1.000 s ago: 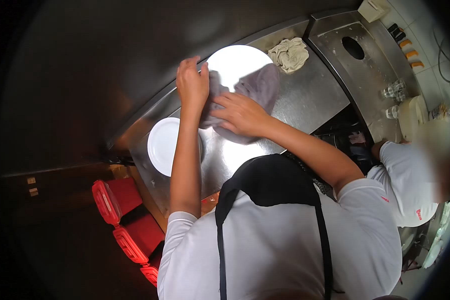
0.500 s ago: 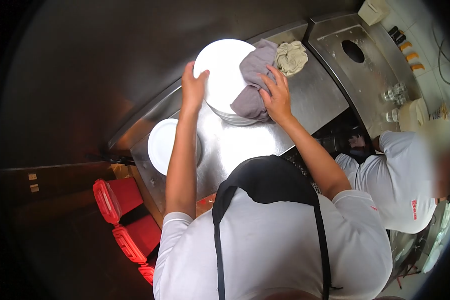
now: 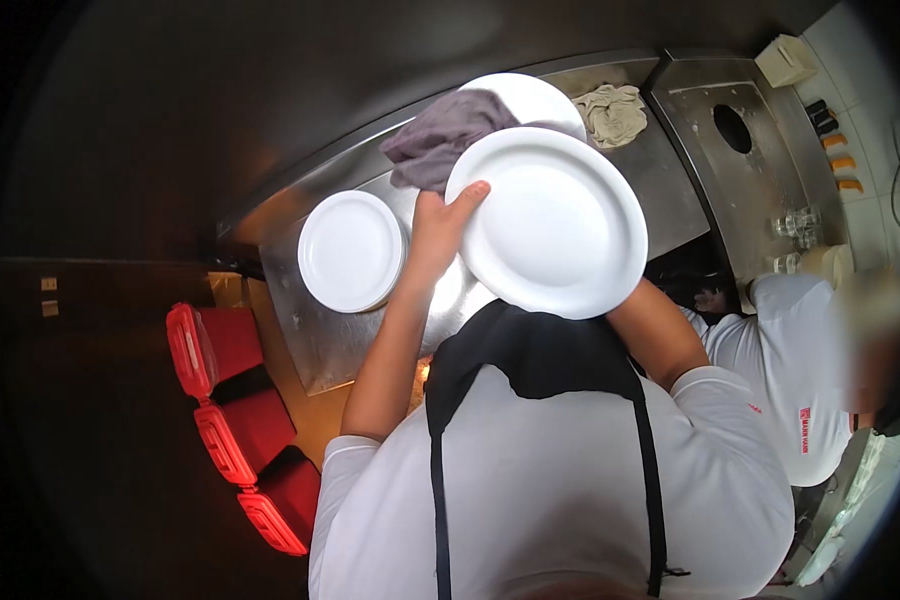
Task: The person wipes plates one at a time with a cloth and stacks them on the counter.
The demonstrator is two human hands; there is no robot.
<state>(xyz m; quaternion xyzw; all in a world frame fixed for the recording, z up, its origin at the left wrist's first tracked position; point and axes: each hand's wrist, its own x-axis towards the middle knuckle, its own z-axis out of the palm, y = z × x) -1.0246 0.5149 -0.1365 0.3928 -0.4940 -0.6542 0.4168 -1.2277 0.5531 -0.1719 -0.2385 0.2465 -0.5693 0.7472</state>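
Observation:
A white plate [image 3: 560, 225] is tilted up in front of me, its inner face towards the camera. My left hand [image 3: 440, 232] is closed on its left rim, the thumb lying over the edge. Behind the plate my right hand is hidden; only the forearm shows below its right side. A grey-purple cloth [image 3: 445, 135] is bunched just beyond my left hand, against the stack of white plates [image 3: 535, 97] at the back; whether a hand holds it I cannot tell. To the left, another stack of white plates [image 3: 350, 250] stands on the steel counter [image 3: 300, 340].
A crumpled beige cloth [image 3: 612, 114] lies at the back right. Further right are a steel surface with a round hole [image 3: 732, 128] and several glasses [image 3: 798, 225]. A co-worker [image 3: 780, 370] stands close on my right. Red lidded boxes [image 3: 240, 430] are at lower left.
A plate has come off the back stack and is now raised nearer me in my left hand. The grey-purple cloth has shifted left. My right hand has gone behind the plate.

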